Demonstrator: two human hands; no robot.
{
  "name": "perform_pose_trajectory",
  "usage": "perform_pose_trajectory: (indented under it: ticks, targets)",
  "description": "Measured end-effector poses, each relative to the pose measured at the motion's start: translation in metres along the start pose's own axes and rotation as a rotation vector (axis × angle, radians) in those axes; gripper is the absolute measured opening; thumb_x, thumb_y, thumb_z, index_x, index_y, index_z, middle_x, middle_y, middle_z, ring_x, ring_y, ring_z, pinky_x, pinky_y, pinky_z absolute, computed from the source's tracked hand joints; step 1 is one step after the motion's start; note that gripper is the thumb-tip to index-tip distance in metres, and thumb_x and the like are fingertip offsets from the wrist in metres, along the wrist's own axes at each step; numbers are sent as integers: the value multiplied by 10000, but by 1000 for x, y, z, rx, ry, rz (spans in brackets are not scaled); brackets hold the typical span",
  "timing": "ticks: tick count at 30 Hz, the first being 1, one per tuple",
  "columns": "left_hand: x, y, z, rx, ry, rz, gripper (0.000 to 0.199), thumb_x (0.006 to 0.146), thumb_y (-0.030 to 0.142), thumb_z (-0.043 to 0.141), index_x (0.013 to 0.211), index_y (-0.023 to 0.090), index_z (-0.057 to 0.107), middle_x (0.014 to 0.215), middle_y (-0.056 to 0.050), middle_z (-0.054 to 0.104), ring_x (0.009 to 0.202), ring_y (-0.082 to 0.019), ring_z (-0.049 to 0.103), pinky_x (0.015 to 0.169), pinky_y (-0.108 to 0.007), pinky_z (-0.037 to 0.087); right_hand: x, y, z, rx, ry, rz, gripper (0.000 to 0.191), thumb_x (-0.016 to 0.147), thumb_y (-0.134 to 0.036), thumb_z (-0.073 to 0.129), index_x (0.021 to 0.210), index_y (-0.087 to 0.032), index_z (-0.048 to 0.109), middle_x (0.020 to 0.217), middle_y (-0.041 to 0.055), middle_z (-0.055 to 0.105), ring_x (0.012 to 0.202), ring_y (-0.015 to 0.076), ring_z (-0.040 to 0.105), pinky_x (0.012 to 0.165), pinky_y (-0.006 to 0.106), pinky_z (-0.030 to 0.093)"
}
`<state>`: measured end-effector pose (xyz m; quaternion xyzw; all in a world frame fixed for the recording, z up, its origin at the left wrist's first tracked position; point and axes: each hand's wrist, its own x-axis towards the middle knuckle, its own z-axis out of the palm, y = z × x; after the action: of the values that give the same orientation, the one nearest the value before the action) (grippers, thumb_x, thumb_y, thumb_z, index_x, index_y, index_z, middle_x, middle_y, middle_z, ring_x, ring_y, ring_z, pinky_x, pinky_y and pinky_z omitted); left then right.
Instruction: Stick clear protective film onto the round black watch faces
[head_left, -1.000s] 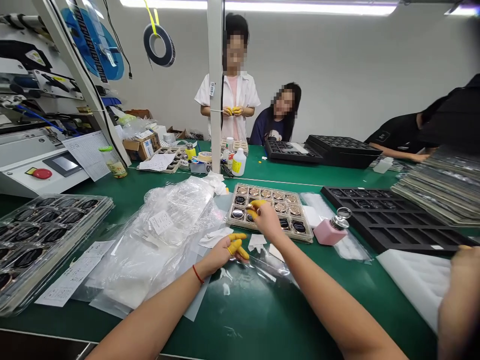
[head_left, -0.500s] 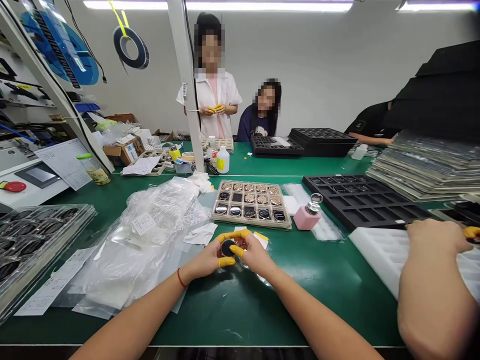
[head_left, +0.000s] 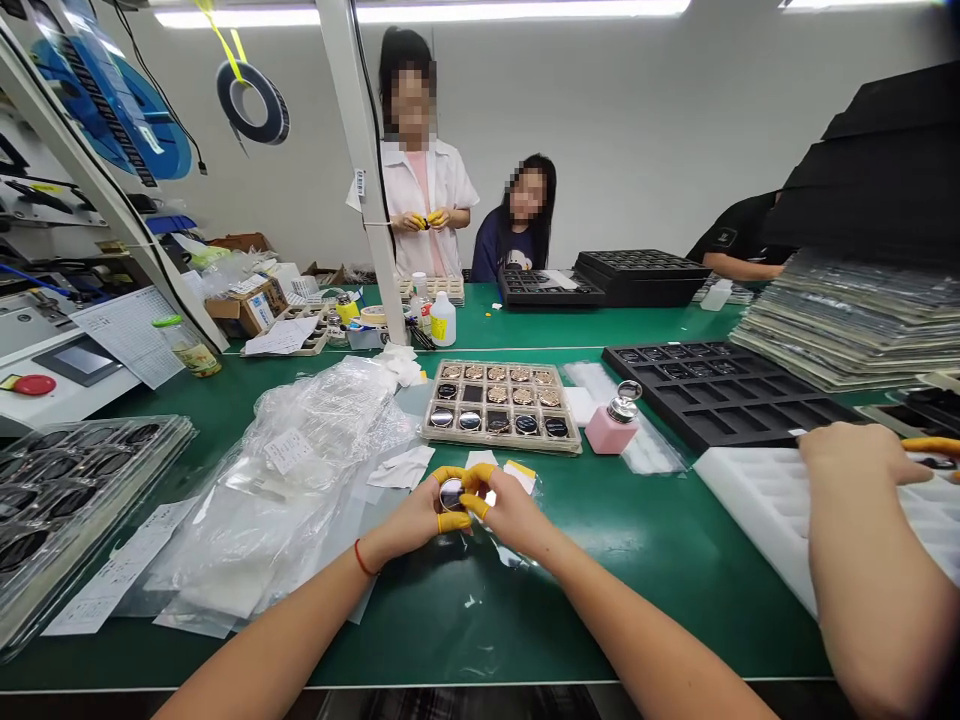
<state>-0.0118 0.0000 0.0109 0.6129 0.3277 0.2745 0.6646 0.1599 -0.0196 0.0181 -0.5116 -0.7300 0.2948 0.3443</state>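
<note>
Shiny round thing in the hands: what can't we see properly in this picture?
All from the head view:
- The round shiny disc: the left hand and right hand cover its rim and back.
- The tray of round pieces: their surface details are too small to make out.
- The standing person: their fingers hide whatever they hold.
- The yellow-tipped fingers: the right edge cuts them off.

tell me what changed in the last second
The right hand came back from the parts tray to the left hand. Both now grip a round disc, turned so its shiny face shows. The parts tray and pink dispenser bottle stayed put.
</note>
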Motion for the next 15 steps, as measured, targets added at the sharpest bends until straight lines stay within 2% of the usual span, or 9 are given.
perform_pose_trajectory:
  ticks: [2,4,7,10,13,15]
  targets:
    - [-2,5,-2,-31,-31,-60,541,708,244,703,1174,212,430,928,-22,598,794,-168,622,790,-346,481,4,6,-9,-82,-24,99,189,803,-128,471,964,-200,538,807,5,578,714,137,518,618,238,388]
    - [-5,12,-5,-60,-64,-82,551,732,247,685,1203,209,400,888,-16,602,809,-177,638,818,-355,472,7,14,-16,-272,-128,196,272,789,-95,454,1029,-195,532,774,3,580,675,133,520,565,220,354]
    - [-9,19,-11,-73,-140,-86,533,760,236,662,1213,206,383,902,-27,616,852,-180,640,842,-351,460,6,21,-18,-483,-259,235,287,692,-23,519,931,-172,574,704,12,580,647,156,520,554,234,317]
    - [-10,20,-15,-84,-201,-114,526,774,243,652,1216,201,369,911,-44,641,881,-185,639,864,-362,452,6,23,-13,-555,-213,226,219,681,-41,574,868,-154,596,834,83,604,800,223,542,648,277,343]
    - [-8,15,-13,-96,-184,-144,540,762,262,664,1211,208,368,921,-42,650,883,-190,645,868,-372,454,14,28,-7,-549,-74,207,226,798,-222,575,1012,-150,583,1003,120,590,950,248,521,745,299,364]
    - [-5,12,-9,-89,-166,-160,528,758,273,668,1196,210,379,897,-33,654,871,-188,647,851,-363,460,23,34,0,-519,4,188,289,838,-309,550,1077,-146,563,1022,117,589,958,237,519,768,300,366]
